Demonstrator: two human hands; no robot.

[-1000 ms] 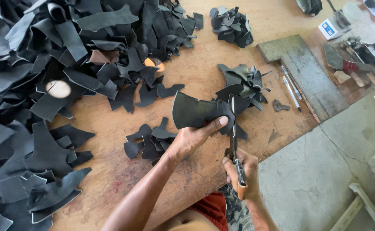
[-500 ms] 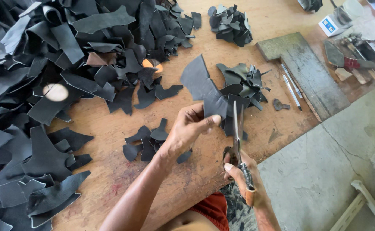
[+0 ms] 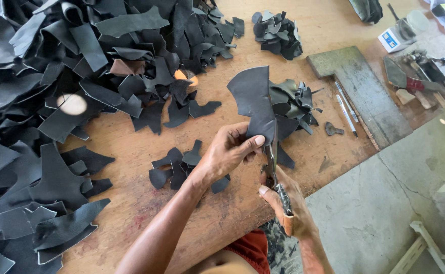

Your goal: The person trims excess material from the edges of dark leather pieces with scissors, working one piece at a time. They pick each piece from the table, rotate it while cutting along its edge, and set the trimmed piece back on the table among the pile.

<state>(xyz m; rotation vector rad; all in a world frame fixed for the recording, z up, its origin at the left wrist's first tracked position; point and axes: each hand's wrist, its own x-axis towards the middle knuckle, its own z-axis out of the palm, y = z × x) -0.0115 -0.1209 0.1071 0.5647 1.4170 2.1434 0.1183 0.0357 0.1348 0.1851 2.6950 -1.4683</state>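
Just below the middle of the frame, the left hand [image 3: 230, 152] pinches a dark leather piece [image 3: 254, 101] between thumb and curled fingers, holding it upright over the wooden table [image 3: 146, 223]. The right hand [image 3: 288, 208], lower and slightly right, is closed around the handles of the scissors [image 3: 275, 172], whose blades run up along the piece's right edge.

Behind the piece, right of centre, lies a small pile of cut scraps [image 3: 296, 104]. A second pile [image 3: 278, 33] sits at upper centre, and a third [image 3: 182, 165] lies just left of the left wrist. A big heap of black offcuts [image 3: 55, 101] fills the left side.

On the right lie a grey board [image 3: 364, 91] and two pens [image 3: 346, 106] beside it. At the upper right stands a small white box-shaped device with a blue label [image 3: 392, 39], with tools [image 3: 420, 76] just below it.
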